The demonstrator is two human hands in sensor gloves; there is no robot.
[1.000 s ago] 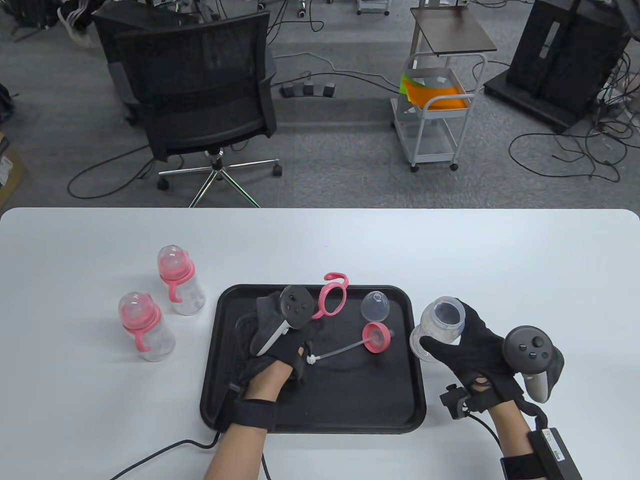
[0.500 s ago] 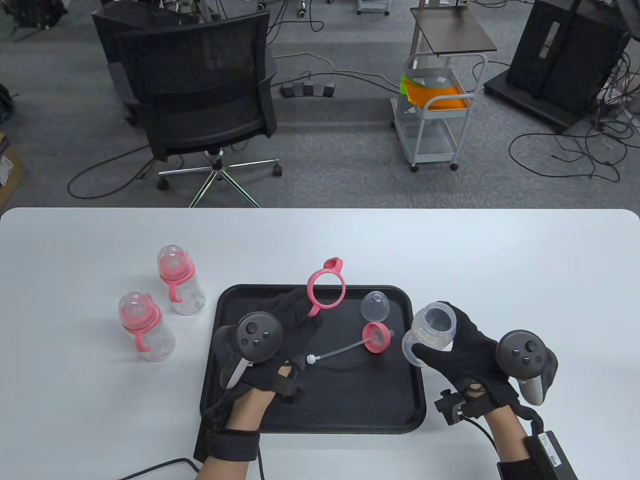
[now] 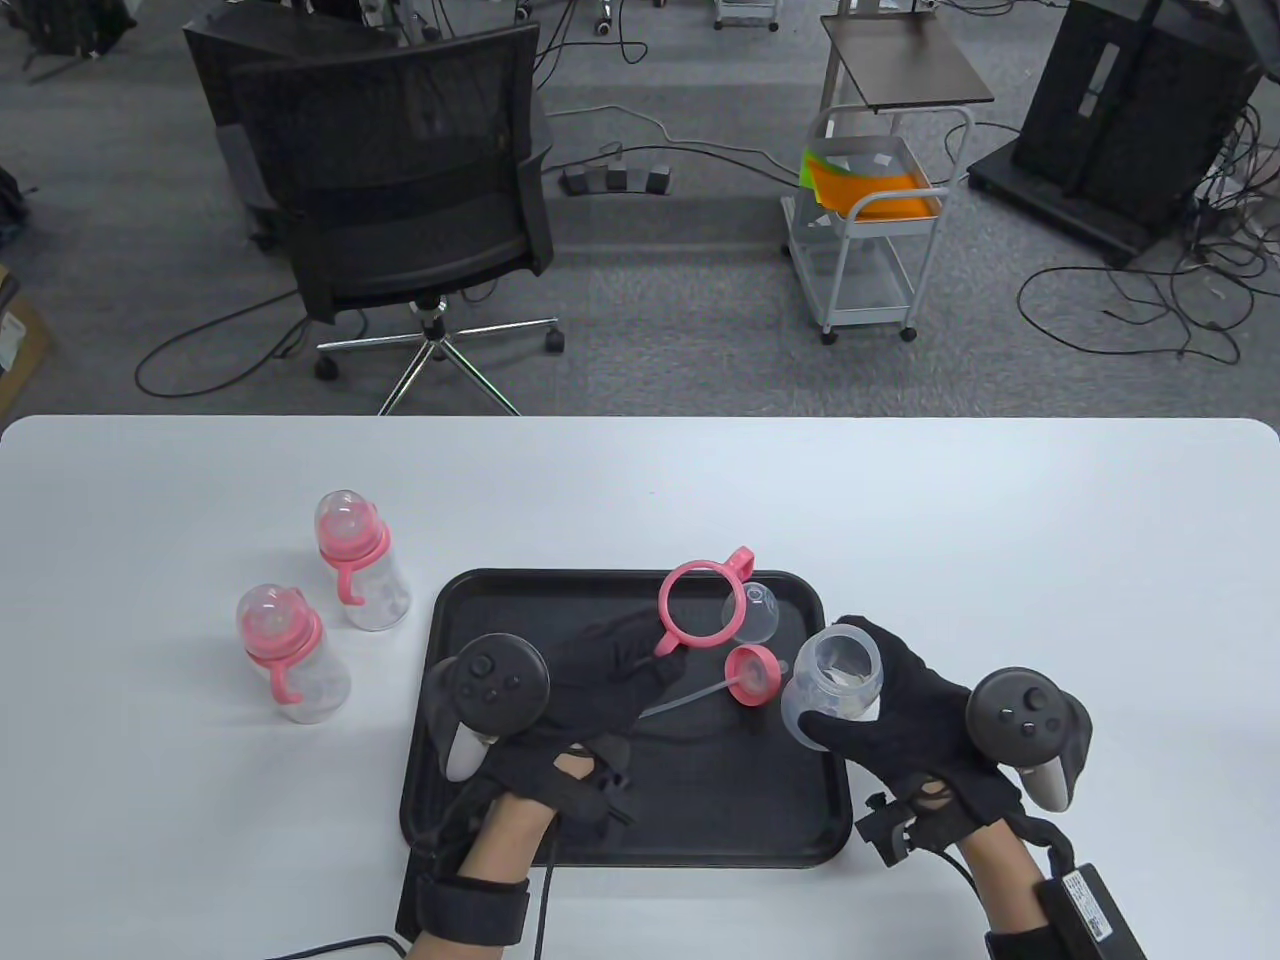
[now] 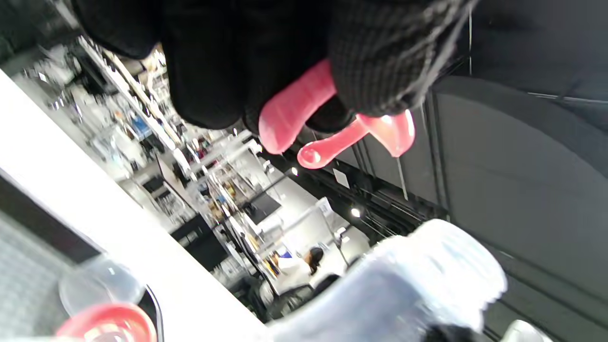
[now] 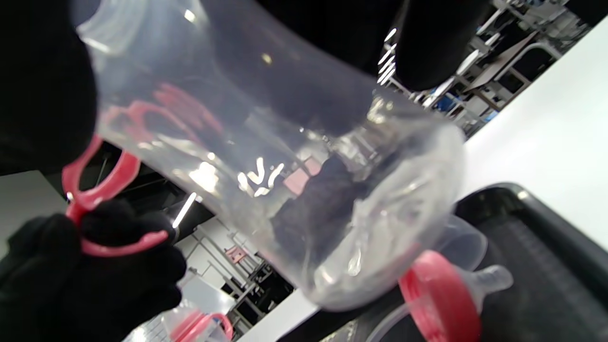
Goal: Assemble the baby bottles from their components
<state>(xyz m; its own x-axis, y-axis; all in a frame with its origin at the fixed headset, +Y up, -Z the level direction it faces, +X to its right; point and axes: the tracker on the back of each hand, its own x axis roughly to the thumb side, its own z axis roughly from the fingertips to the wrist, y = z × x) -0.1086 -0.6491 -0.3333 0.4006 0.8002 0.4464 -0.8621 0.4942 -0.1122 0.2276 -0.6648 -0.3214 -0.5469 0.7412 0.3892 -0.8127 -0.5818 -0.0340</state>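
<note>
My left hand [image 3: 600, 680] pinches a pink handle ring [image 3: 700, 603] by one handle and holds it up over the black tray [image 3: 620, 845]; the left wrist view shows the pink handle [image 4: 304, 111] between my fingertips. My right hand [image 3: 900, 700] grips a clear empty bottle body [image 3: 832, 685], tilted with its open mouth toward the ring, a short gap apart. In the right wrist view the bottle body [image 5: 266, 156] fills the frame. On the tray lie a pink collar with nipple and straw [image 3: 750, 678] and a clear dome cap [image 3: 752, 612].
Two assembled bottles with pink collars [image 3: 358, 560] [image 3: 290, 655] stand on the white table [image 3: 1000, 520] left of the tray. Beyond the far edge are an office chair [image 3: 400, 200] and a small cart [image 3: 870, 230].
My left hand lifted the pink ring off the tray's far rim and carried it right toward the bottle. My right hand moved the bottle left and tilted it toward the ring.
</note>
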